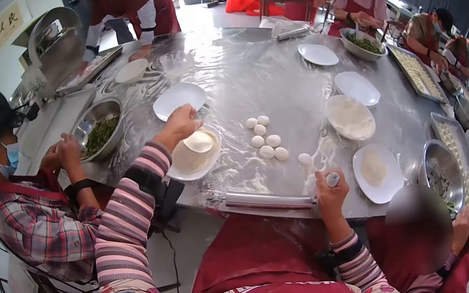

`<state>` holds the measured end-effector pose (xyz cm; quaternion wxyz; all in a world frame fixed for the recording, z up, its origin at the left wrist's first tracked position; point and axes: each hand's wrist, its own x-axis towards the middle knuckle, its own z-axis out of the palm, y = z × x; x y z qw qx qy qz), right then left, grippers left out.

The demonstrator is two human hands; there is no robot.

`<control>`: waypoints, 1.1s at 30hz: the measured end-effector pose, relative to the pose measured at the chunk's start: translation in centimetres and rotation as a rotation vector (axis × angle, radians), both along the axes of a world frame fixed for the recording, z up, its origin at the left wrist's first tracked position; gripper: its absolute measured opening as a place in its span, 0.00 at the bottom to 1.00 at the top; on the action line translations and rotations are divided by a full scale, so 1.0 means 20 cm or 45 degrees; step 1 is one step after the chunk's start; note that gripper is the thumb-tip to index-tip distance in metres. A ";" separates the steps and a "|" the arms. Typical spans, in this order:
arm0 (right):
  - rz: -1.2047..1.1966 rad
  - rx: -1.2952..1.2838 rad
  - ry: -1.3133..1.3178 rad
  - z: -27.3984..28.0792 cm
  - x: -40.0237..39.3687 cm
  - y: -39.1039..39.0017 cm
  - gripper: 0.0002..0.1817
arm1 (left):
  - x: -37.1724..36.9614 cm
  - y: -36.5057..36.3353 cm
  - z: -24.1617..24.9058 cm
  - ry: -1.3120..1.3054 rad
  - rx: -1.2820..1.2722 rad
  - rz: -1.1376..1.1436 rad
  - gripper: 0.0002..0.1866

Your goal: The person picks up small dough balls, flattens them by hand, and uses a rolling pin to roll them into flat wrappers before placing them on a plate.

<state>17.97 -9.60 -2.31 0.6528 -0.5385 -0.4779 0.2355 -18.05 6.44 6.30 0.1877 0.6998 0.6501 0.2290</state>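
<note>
My left hand [182, 125] is closed in a pinch on a thin round dough wrapper [200, 142], over a white plate [188, 176] bearing pale wrappers. Near the table's front edge, my right hand [332, 193] is wrapped around a rolling pin, whose pale rounded end [333, 178] sticks out above the fist; the rest of it is hidden by the fingers. A long shiny bar [269, 200] lies along the edge to the left of this fist. Just beyond the right hand sits one dough ball [304, 160]. Several more dough balls [266, 152] are grouped in the middle.
Flour dusts the metal table [234, 71]. White plates [378, 174] stand to the right, one bowl-like with flour [350, 118]. Co-workers sit at both sides; the left one [39, 212] is beside a steel bowl of green filling [98, 129]. Trays of dumplings [416, 73] line the right edge.
</note>
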 end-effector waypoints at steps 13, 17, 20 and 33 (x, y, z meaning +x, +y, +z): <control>-0.004 -0.025 -0.068 0.02 -0.01 -0.08 0.11 | 1.25 -0.20 -0.27 0.176 0.082 -0.874 0.09; 0.026 0.078 -0.187 0.02 0.00 -0.09 0.10 | 1.17 -0.24 -0.27 0.043 -0.112 -0.914 0.08; 0.101 -0.026 -0.078 0.04 0.02 -0.06 0.10 | 1.00 -0.30 -0.30 -0.083 -0.244 -0.678 0.09; -0.146 0.134 -0.510 0.08 -0.02 0.16 0.11 | 0.89 -0.33 -0.27 -0.292 -0.507 -0.587 0.05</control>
